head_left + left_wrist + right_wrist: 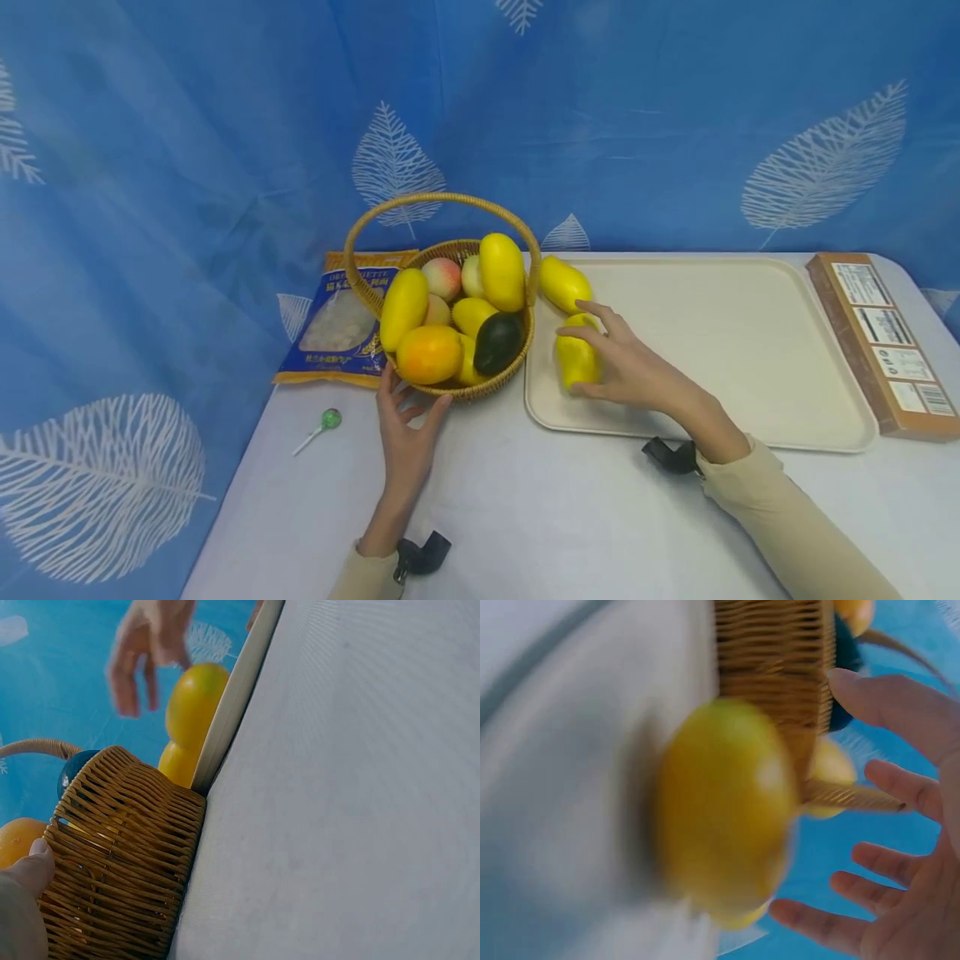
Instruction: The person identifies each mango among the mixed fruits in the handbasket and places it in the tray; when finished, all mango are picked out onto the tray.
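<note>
Right hand (624,363) is spread wide around the near mango (576,362) and not gripping it yet, by the look of it. That mango's on the left end of the tray (720,350), at about 4 o'clock from the basket (480,392). My tip: drop the palm a touch, close thumb and fingers evenly across its fat middle, then squeeze gently. It looks smooth, so I'd guess a lopsided pinch could roll it away. Left hand (405,427) has loosely spread fingers against the basket at 7 o'clock, thumb at the rim; light pressure there should be plenty.

Stuff in the way: the far mango (564,285) sits at 12 o'clock of the near one, crowding the fingertips. Right wrist view's blurry, so can't swear whether the two touch. The basket handle (442,197) comes down at 3 o'clock, so a sloppy swing toward 10 could clip it.

Less of a worry: pasta bag (337,321) at 9 o'clock from the basket, lollipop (330,418) at 8, brown box (885,346) along the tray's 3 o'clock edge.
</note>
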`<state>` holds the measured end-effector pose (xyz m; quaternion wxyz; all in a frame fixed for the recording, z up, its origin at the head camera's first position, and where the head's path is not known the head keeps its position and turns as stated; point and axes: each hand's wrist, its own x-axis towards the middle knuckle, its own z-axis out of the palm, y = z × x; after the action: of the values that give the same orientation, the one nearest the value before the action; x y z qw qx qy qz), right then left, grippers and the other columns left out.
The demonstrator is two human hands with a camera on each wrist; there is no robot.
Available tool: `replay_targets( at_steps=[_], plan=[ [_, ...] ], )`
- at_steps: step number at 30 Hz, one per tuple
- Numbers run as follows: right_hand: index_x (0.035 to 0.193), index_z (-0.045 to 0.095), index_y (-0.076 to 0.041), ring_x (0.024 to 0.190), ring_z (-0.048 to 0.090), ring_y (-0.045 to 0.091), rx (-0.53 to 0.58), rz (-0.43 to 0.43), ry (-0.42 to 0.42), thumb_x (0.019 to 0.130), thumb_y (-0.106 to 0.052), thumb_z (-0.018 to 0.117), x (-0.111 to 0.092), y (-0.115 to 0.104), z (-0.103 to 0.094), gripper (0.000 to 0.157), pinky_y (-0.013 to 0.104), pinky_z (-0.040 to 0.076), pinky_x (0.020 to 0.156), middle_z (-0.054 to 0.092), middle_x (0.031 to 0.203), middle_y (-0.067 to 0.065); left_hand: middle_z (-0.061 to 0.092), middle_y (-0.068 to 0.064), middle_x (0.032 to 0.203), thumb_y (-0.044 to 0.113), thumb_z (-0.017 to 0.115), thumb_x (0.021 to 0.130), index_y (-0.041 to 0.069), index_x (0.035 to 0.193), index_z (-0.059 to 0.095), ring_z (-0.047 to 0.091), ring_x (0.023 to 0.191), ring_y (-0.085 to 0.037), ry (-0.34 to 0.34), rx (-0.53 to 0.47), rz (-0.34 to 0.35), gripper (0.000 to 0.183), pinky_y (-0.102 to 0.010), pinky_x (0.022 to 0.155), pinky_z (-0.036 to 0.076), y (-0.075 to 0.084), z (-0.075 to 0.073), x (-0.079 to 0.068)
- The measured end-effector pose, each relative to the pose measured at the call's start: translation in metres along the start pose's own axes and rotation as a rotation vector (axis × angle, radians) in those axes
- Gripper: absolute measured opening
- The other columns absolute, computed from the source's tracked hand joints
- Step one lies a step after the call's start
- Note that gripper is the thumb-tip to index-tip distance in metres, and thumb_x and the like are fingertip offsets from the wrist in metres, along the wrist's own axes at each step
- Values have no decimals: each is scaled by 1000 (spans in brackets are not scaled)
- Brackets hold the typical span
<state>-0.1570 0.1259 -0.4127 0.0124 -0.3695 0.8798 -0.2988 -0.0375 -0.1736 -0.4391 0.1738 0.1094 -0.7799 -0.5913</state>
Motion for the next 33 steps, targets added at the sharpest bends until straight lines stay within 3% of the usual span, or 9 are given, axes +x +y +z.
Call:
replay_targets(
  at_steps=[4, 7, 11, 15, 19, 27, 33],
  plan=[
    [140, 50, -20, 142, 28, 38, 6, -111, 64, 77, -27, 84, 10, -21, -9, 72, 59, 43, 103, 23, 157, 17, 30, -15, 152, 18, 73, 89, 12, 157, 14, 42, 130, -31, -2, 7, 0, 90, -53, 100, 43, -1, -1, 0],
    [141, 50, -19, 143, 28, 36, 30, -179, 76, 79, -25, 82, 24, -36, -12, 70, 57, 42, 105, 24, 158, 16, 30, -13, 153, 18, 74, 88, 16, 157, 13, 42, 130, -30, 4, 13, 6, 92, -52, 100, 44, -14, -1, 3],
    [140, 51, -17, 140, 34, 39, 66, -222, 63, 82, -25, 80, 47, -46, -7, 65, 58, 42, 105, 26, 156, 18, 32, -6, 153, 23, 75, 87, 25, 156, 15, 43, 129, -25, 18, 15, 17, 92, -47, 98, 45, -34, 0, 6],
    [139, 51, -16, 139, 35, 38, 86, -257, 51, 84, -31, 78, 67, -54, -2, 64, 57, 40, 107, 29, 154, 20, 33, -4, 151, 27, 75, 87, 28, 156, 16, 44, 127, -22, 20, 13, 36, 91, -43, 96, 46, -34, 1, 6],
    [142, 49, -18, 140, 37, 33, 62, -263, 2, 86, -37, 75, 86, -62, 1, 64, 52, 42, 108, 28, 156, 17, 32, -4, 151, 28, 75, 87, 28, 156, 15, 44, 127, -22, 15, 15, 50, 91, -43, 96, 46, -33, 2, 5],
    [143, 47, -20, 131, 49, 30, 49, -269, -85, 90, -40, 70, 124, -77, 5, 61, 39, 53, 97, 28, 155, 15, 32, -5, 151, 29, 74, 88, 27, 156, 14, 43, 127, -22, 7, 29, 46, 90, -43, 96, 46, -33, 2, 5],
    [150, 39, -24, 129, 51, 31, 43, -206, -216, 93, -49, 62, 154, -88, 13, 66, 44, 48, 103, 19, 160, 13, 33, -5, 150, 30, 74, 88, 27, 156, 14, 44, 126, -21, 12, 32, 35, 91, -42, 96, 46, -33, 2, 5]
  ],
)
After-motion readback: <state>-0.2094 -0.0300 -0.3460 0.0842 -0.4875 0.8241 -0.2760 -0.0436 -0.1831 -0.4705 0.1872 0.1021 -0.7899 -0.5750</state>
